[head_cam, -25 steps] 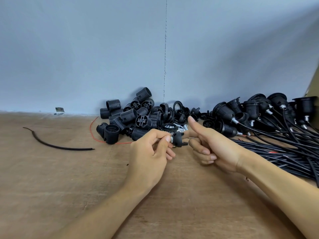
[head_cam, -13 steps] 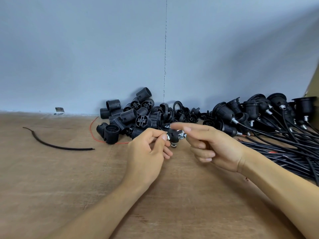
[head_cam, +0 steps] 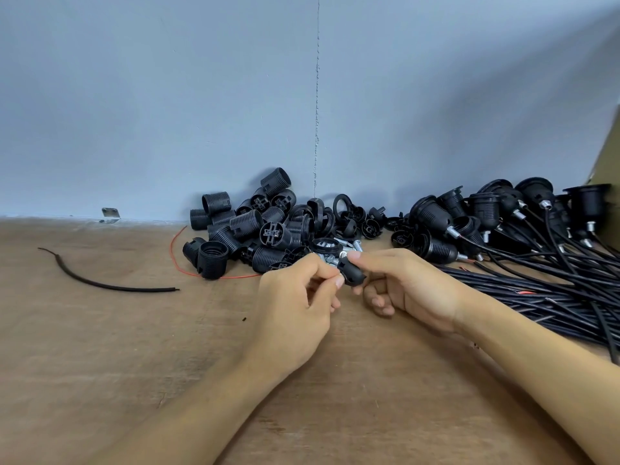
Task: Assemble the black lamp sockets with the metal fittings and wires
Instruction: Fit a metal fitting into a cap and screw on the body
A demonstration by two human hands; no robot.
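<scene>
Both hands meet above the middle of the wooden table (head_cam: 100,347) on a small black socket cap (head_cam: 352,275) with a silver metal fitting at its top. My left hand (head_cam: 295,307) pinches the cap's left side with thumb and forefinger. My right hand (head_cam: 402,286) grips it from the right, forefinger over the top by the fitting. Behind the hands lie a heap of loose black threaded socket shells (head_cam: 248,229) and a few silver metal fittings (head_cam: 347,245). Assembled sockets with black wires (head_cam: 503,213) lie at the right.
A bundle of black cables (head_cam: 543,297) runs along the right side of the table. A loose black wire piece (head_cam: 107,283) lies at the left, and a thin red wire (head_cam: 177,260) curls beside the shells. A grey wall (head_cam: 235,95) backs the table.
My right hand has closed in on the cap: its thumb pointed up a second ago, then its forefinger reached over, and now it grips the cap. The cap has turned in my left hand.
</scene>
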